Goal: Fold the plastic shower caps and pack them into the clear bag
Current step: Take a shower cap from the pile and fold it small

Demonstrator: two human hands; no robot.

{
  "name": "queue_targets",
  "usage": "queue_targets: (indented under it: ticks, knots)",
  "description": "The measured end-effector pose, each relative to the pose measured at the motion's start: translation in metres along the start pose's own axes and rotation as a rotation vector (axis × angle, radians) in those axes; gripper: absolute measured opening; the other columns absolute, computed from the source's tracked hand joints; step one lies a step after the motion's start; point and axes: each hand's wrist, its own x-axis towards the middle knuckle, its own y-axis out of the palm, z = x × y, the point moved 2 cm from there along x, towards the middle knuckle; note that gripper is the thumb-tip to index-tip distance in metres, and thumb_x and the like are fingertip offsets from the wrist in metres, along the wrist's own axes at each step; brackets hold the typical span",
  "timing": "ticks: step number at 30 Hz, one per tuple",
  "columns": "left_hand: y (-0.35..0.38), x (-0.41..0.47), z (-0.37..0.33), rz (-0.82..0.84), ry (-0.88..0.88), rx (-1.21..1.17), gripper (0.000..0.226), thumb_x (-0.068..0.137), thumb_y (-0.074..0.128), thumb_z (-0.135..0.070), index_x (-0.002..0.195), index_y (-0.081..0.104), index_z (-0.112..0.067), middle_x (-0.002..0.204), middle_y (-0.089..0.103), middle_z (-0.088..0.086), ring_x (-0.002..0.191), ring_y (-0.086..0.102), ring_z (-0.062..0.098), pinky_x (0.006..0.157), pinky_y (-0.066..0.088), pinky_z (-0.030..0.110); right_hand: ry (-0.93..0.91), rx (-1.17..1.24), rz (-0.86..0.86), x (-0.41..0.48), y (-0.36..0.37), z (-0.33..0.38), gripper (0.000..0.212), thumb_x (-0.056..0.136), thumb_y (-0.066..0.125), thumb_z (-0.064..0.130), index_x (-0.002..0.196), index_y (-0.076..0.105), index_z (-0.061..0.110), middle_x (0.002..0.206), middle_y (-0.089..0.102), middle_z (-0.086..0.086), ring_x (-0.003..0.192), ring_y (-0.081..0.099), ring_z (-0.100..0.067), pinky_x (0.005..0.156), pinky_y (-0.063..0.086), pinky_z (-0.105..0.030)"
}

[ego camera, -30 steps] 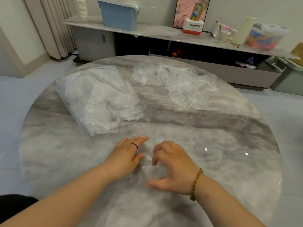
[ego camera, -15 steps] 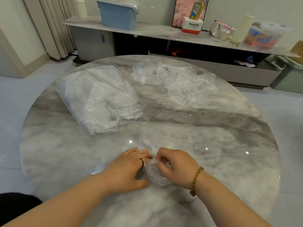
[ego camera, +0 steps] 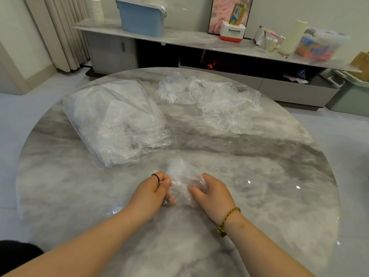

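A crumpled clear plastic shower cap (ego camera: 182, 183) lies bunched on the round marble table (ego camera: 279, 176) near its front. My left hand (ego camera: 152, 189) grips its left side with curled fingers, a black ring on one finger. My right hand (ego camera: 211, 191) holds its right side, fingers curled into the plastic. The clear bag (ego camera: 115, 120), stuffed with folded caps, lies at the left of the table, its mouth facing the middle. A loose heap of unfolded shower caps (ego camera: 211, 100) sits at the far middle right.
Behind the table runs a low marble-topped cabinet (ego camera: 179, 39) with a blue bin (ego camera: 141, 17), a white-and-red box (ego camera: 232, 34) and other clutter. A curtain (ego camera: 60, 33) hangs at the far left. A grey-green bin (ego camera: 351, 94) stands on the floor at the right.
My hands went from pressing the cap flat on the table to gathering it into a bunch between them, and both now grip it a little farther from me.
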Motion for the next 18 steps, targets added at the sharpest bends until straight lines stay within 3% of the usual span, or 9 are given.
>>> queue_targets:
  ticks: [2, 4, 6, 9, 12, 14, 15, 17, 18]
  knots:
    - [-0.001, -0.001, -0.001, -0.047, -0.026, 0.046, 0.023, 0.096, 0.042, -0.014, 0.074, 0.047, -0.02, 0.042, 0.055, -0.009, 0.045, 0.052, -0.001, 0.053, 0.039, 0.009, 0.053, 0.066, -0.045, 0.002, 0.0, -0.005, 0.011, 0.087, 0.06, 0.027, 0.085, 0.05, 0.022, 0.071, 0.046, 0.009, 0.065, 0.046, -0.009, 0.055, 0.035, -0.013]
    - [-0.002, -0.002, -0.002, -0.083, -0.029, 0.121, 0.01, 0.095, 0.046, -0.017, 0.087, 0.051, -0.02, 0.052, 0.054, -0.007, 0.049, 0.053, 0.002, 0.057, 0.042, 0.017, 0.114, 0.107, -0.034, 0.001, 0.001, -0.008, 0.034, 0.087, 0.06, 0.024, 0.118, 0.047, 0.02, 0.085, 0.047, 0.008, 0.07, 0.049, -0.007, 0.059, 0.037, -0.012]
    - [-0.004, -0.004, -0.004, -0.176, 0.048, 0.411, 0.018, 0.093, 0.05, -0.017, 0.111, 0.05, -0.018, 0.074, 0.059, -0.003, 0.071, 0.059, 0.016, 0.071, 0.044, 0.028, 0.098, 0.045, -0.02, 0.0, 0.002, -0.01, 0.057, 0.088, 0.058, 0.023, 0.137, 0.029, 0.023, 0.101, 0.048, 0.005, 0.072, 0.047, -0.004, 0.059, 0.035, -0.011]
    - [0.0, -0.005, -0.001, -0.324, 0.449, 0.783, 0.047, 0.074, 0.046, -0.019, 0.12, 0.048, -0.009, 0.1, 0.063, 0.011, 0.094, 0.052, 0.026, 0.086, 0.038, 0.033, 0.004, -0.206, -0.11, -0.007, 0.003, 0.001, 0.08, 0.086, 0.061, 0.021, 0.145, 0.008, 0.025, 0.142, 0.03, 0.0, 0.103, 0.053, -0.013, 0.073, 0.043, -0.017]
    - [0.011, -0.007, 0.008, -0.217, 0.631, 0.925, 0.062, 0.073, 0.033, -0.013, 0.135, 0.033, -0.01, 0.139, 0.037, 0.008, 0.136, 0.021, 0.024, 0.109, 0.013, 0.034, -0.251, -0.479, -0.386, -0.007, 0.015, 0.0, 0.086, 0.059, 0.076, 0.004, 0.134, 0.035, 0.013, 0.136, 0.046, -0.017, 0.113, 0.057, -0.031, 0.087, 0.051, -0.03]
    - [0.013, -0.008, 0.012, -0.165, 0.632, 0.967, 0.067, 0.079, 0.026, -0.008, 0.145, 0.018, -0.01, 0.154, 0.015, 0.002, 0.144, -0.003, 0.015, 0.113, 0.006, 0.036, -0.347, -0.495, -0.381, -0.007, 0.025, 0.0, 0.064, 0.065, 0.047, 0.002, 0.128, 0.041, 0.014, 0.134, 0.049, -0.012, 0.121, 0.046, -0.028, 0.1, 0.039, -0.029]
    - [0.014, -0.006, 0.013, -0.16, 0.634, 0.987, 0.06, 0.085, 0.019, -0.006, 0.145, 0.02, -0.009, 0.153, 0.017, 0.002, 0.143, -0.007, 0.013, 0.113, 0.005, 0.035, -0.354, -0.507, -0.317, -0.007, 0.029, -0.003, 0.063, 0.065, 0.034, 0.006, 0.127, 0.042, 0.015, 0.133, 0.05, -0.009, 0.123, 0.04, -0.024, 0.101, 0.032, -0.03]
    - [0.014, -0.004, 0.015, -0.083, 0.583, 0.987, 0.051, 0.09, 0.014, -0.008, 0.132, 0.044, -0.005, 0.138, 0.042, 0.005, 0.143, -0.001, 0.013, 0.112, 0.007, 0.033, -0.272, -0.541, -0.179, -0.006, 0.029, -0.003, 0.065, 0.068, 0.023, 0.016, 0.129, 0.045, 0.014, 0.139, 0.046, -0.005, 0.13, 0.036, -0.022, 0.108, 0.02, -0.032]
    - [0.015, -0.003, 0.017, -0.015, 0.529, 0.999, 0.05, 0.086, 0.023, -0.011, 0.124, 0.055, -0.004, 0.13, 0.053, 0.008, 0.142, 0.012, 0.015, 0.111, 0.006, 0.031, -0.241, -0.561, -0.121, -0.004, 0.028, -0.003, 0.073, 0.07, 0.014, 0.025, 0.136, 0.04, 0.011, 0.147, 0.03, -0.003, 0.137, 0.029, -0.021, 0.115, 0.007, -0.032]
